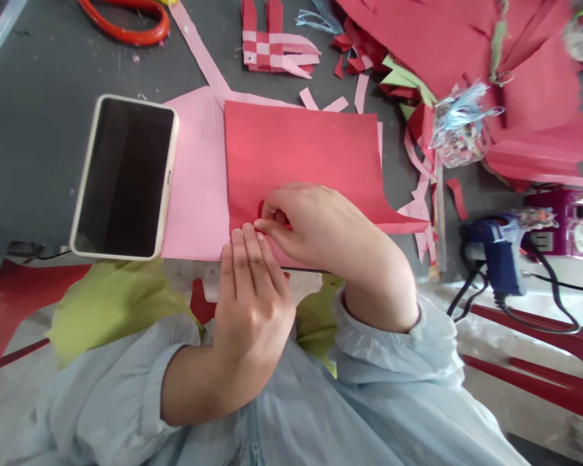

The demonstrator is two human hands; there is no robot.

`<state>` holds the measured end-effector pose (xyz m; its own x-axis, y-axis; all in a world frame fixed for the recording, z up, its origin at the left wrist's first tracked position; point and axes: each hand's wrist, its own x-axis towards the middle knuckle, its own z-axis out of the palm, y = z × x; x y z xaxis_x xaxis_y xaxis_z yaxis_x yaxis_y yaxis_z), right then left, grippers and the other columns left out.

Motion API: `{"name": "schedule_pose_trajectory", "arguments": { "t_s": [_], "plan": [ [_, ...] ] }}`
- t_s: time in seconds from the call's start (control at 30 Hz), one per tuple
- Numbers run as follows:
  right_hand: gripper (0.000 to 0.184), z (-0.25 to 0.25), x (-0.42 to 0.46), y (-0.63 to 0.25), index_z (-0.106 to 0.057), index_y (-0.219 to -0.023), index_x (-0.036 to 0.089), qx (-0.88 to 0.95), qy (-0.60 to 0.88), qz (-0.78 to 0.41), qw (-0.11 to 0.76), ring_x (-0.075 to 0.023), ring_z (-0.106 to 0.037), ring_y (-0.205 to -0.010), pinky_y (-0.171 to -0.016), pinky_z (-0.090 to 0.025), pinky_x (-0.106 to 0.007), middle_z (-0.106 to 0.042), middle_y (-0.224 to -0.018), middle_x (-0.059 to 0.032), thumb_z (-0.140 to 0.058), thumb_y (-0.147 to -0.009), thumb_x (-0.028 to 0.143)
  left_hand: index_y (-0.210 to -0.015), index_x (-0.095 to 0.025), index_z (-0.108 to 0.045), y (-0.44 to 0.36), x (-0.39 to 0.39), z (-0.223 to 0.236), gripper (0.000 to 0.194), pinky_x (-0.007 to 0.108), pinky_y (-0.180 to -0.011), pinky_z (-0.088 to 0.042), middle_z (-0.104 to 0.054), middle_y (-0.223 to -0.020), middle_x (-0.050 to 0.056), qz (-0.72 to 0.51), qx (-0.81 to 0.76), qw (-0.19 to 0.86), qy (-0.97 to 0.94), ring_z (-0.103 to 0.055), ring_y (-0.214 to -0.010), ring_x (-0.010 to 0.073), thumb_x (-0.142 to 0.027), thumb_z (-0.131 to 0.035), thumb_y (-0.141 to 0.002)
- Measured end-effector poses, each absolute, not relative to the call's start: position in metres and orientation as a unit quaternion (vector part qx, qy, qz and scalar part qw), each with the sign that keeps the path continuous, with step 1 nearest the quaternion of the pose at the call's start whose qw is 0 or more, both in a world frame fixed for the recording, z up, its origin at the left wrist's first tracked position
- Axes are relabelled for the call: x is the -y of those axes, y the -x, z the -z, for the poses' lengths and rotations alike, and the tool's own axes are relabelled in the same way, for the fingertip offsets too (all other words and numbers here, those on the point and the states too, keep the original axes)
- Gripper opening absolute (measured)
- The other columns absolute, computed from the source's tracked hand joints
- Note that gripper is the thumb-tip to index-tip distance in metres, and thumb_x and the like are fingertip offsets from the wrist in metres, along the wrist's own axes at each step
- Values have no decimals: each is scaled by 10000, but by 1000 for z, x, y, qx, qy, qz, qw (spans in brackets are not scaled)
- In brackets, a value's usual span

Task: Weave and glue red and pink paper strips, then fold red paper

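Note:
A sheet of red paper [301,152] lies on a larger pink sheet [194,168] at the table's near edge. Its near edge is bent up in a narrow fold, and the right corner curls off the surface. My left hand [255,304] is flat, its outstretched fingertips pressing at the near left corner of the red paper. Just beside those fingertips, my right hand [315,223] is closed, thumb and index finger pinching the folded edge. My right hand hides part of the fold.
A phone [124,178] lies left, partly over the pink sheet. Red-handled scissors [131,26], a woven red-and-pink paper piece [272,52] and paper strips lie beyond. At right are red sheets [525,77], a bag of beads [459,139] and a blue glue gun [502,249] with cords.

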<state>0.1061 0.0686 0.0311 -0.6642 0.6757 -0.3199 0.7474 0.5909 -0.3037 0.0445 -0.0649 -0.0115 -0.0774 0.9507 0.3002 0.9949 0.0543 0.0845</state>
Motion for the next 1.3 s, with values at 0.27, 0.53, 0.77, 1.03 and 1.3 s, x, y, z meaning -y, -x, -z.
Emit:
{"name": "schedule_pose_trajectory", "arguments": {
  "t_s": [0.27,0.53,0.77,1.03,1.3],
  "plan": [
    [224,-30,-69,-107,-639,-776,165,-891,-396,205,84,-148,-482,-677,-591,-288,-293,-645,-770,-40,-501,-932,247,-1275,105,-572,-39,62,7,422,511,-1000,-574,-631,-1279,337,145,718,73,677,-635,-1221,401,-64,-474,-900],
    [216,-32,-69,-107,-685,-836,162,-893,-393,202,88,-165,-528,-711,-605,-288,-300,-660,-789,-48,-538,-946,275,-878,-97,-737,25,52,-27,305,316,-629,-596,-778,-870,95,160,667,107,720,-733,-767,223,11,-453,-848],
    [230,-32,-70,-107,-691,-848,168,-892,-395,199,93,-152,-515,-669,-590,-265,-298,-668,-786,-48,-530,-952,295,-1019,-128,-760,42,51,-27,345,371,-716,-531,-753,-952,92,146,656,100,734,-657,-852,261,-2,-519,-807],
    [233,-32,-71,-108,-693,-861,161,-897,-389,193,89,-151,-523,-689,-589,-266,-295,-662,-794,-48,-545,-958,313,-1004,-160,-759,39,52,-22,298,398,-709,-473,-712,-911,87,109,638,65,760,-606,-847,252,-77,-505,-873],
    [221,-32,-73,-109,-696,-883,168,-898,-381,200,88,-152,-541,-705,-609,-277,-303,-676,-825,-51,-546,-955,314,-876,-191,-715,32,53,-22,223,397,-704,-474,-642,-776,62,102,648,78,750,-603,-842,244,-129,-506,-922]
  ]
}}
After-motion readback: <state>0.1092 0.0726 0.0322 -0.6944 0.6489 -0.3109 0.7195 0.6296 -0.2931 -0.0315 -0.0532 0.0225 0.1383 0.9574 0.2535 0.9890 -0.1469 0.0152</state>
